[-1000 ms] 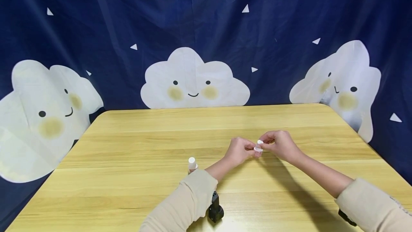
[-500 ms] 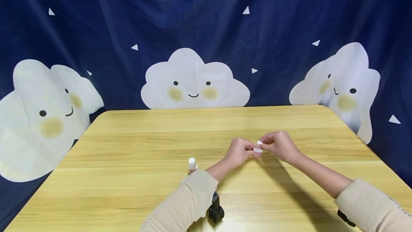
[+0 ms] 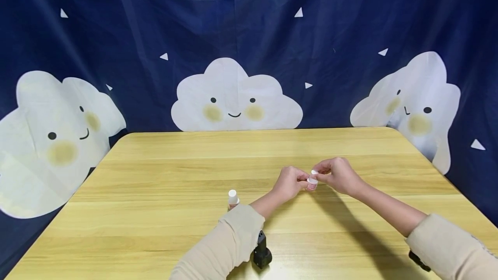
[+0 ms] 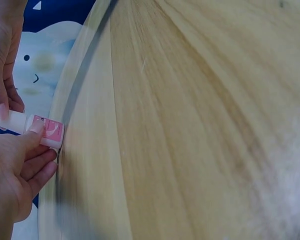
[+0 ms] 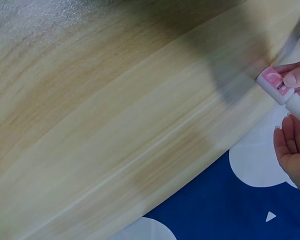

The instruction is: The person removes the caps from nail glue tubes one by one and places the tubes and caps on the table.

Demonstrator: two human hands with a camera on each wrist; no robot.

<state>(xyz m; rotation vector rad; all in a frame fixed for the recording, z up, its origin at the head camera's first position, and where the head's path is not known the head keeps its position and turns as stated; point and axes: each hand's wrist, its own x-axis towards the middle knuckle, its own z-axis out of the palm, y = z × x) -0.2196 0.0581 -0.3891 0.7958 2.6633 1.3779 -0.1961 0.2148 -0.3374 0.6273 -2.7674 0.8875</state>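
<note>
A small white bottle [image 3: 312, 186] with a pink label is raised off the table between both hands. My left hand [image 3: 288, 182] pinches its body, thumb across the label [image 4: 53, 131] in the left wrist view. The fingers of my right hand [image 3: 339, 177] pinch the white cap [image 4: 13, 121] at the bottle's other end. In the right wrist view, the cap [image 5: 297, 107] sits against the bottle's shoulder; whether it is loose I cannot tell. The fingertips cover part of the bottle and cap.
A second small bottle [image 3: 232, 198] with a white cap stands on the wooden table [image 3: 155, 228], partly hidden behind the left sleeve [image 3: 233, 237]. A black device [image 3: 262, 252] shows below the left cuff. A dark blue curtain [image 3: 264, 20] with clouds hangs behind the table.
</note>
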